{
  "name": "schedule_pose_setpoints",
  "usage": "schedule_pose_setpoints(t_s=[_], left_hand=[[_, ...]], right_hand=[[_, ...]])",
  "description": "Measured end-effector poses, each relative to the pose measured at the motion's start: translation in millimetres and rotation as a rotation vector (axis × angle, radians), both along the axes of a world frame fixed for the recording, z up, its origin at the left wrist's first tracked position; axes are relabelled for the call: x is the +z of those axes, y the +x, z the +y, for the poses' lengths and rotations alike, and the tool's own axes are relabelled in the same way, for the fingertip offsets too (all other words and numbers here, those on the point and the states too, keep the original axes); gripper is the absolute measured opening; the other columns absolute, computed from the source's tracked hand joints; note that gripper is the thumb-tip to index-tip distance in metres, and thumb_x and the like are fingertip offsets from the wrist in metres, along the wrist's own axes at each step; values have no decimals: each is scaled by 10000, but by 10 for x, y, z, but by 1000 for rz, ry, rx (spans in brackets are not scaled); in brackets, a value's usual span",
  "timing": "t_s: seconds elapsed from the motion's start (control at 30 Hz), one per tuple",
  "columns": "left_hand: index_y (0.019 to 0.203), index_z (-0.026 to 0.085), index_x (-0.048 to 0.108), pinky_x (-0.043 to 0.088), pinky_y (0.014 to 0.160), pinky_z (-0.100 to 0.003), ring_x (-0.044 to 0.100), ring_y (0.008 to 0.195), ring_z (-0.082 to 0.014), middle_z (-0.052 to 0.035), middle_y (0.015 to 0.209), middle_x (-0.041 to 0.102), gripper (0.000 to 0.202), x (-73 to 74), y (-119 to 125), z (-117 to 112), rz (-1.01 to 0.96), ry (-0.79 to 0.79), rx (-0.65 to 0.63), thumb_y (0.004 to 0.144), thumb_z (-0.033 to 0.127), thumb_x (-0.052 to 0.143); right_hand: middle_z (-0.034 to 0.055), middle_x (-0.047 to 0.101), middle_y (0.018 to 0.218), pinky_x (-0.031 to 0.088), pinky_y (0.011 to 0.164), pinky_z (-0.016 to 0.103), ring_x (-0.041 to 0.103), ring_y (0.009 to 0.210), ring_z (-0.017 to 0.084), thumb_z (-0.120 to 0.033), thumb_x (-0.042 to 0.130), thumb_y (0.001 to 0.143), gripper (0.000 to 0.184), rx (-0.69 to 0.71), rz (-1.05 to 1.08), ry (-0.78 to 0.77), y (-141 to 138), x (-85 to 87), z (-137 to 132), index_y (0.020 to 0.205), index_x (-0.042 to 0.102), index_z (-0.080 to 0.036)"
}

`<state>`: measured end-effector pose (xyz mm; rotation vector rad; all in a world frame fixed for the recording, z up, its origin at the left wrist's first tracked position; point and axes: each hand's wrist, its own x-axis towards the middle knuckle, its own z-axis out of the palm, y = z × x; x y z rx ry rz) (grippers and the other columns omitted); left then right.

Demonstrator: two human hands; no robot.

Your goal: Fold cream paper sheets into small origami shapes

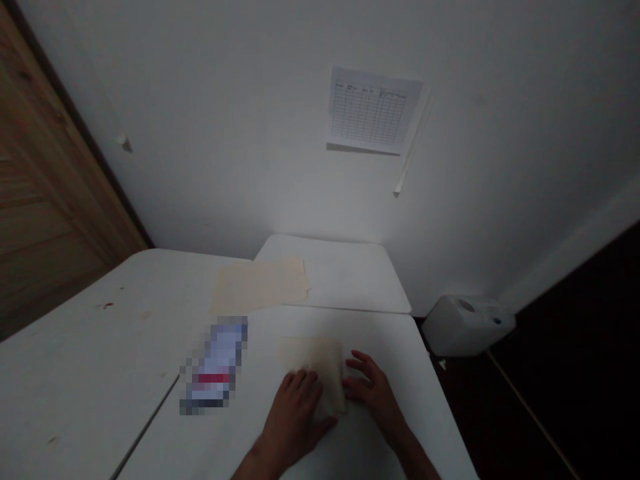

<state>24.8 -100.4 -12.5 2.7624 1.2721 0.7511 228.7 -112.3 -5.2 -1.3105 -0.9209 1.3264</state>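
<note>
A thin cream-coloured sheet (327,367), which looks like folded paper or film, lies on the white table in front of me. My left hand (299,410) rests on its left and lower part, palm down, with the thumb spread away from the fingers. Beside the sheet's right edge is my right hand (369,392), its fingers apart and bent toward the edge. The right fingertips are at or very near that edge; I cannot tell if they touch. Nothing shows in either hand's grasp.
Larger beige sheets (263,283) lie flat at the back, across the table seam. A pixelated phone-like object (216,363) is left of my hands. The white tables (100,333) meet a wall with a printed chart (373,110). A white plastic jug (465,327) stands on the floor.
</note>
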Motion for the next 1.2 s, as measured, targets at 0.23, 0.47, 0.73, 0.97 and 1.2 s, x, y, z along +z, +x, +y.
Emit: schedule_pose_setpoints(t_s=[0.23,0.47,0.73,0.97,1.2], left_hand=[[1040,189,630,442,910,-489,580,1002,-301,-93,1094,650,352,37,82,-34,12,-48,59,767,401,696],[1049,181,630,434,912,-503,565,1015,-307,-109,1110,641,325,-3,70,-49,3,-13,52,799,388,655],[981,187,636,438,909,-503,564,1005,-297,-101,1080,639,236,30,72,-42,4,-42,47,817,357,626],[1018,192,634,430,926,-517,560,1031,-312,-102,1112,635,351,3,62,-41,-10,-52,53,776,443,676],[1016,207,624,449,912,-496,567,1037,-299,-83,1103,638,292,45,15,-19,-5,-33,26,784,374,680]], right_hand=[[121,561,1260,554,791,446,673,913,265,-454,791,685,670,3,63,44,-60,-34,9,1253,504,-242],[112,598,1217,551,742,395,677,863,242,-434,778,698,620,-13,99,78,-70,46,21,1222,518,-232],[62,684,878,494,636,319,633,708,196,-456,713,722,555,-9,-168,66,17,-61,57,1170,541,-177],[-14,668,675,453,599,271,625,634,173,-261,644,739,469,165,-378,67,-8,136,-45,1184,522,-178],[-72,566,567,383,489,219,515,500,119,-240,607,735,435,140,-335,61,-43,80,-11,1154,507,-174]])
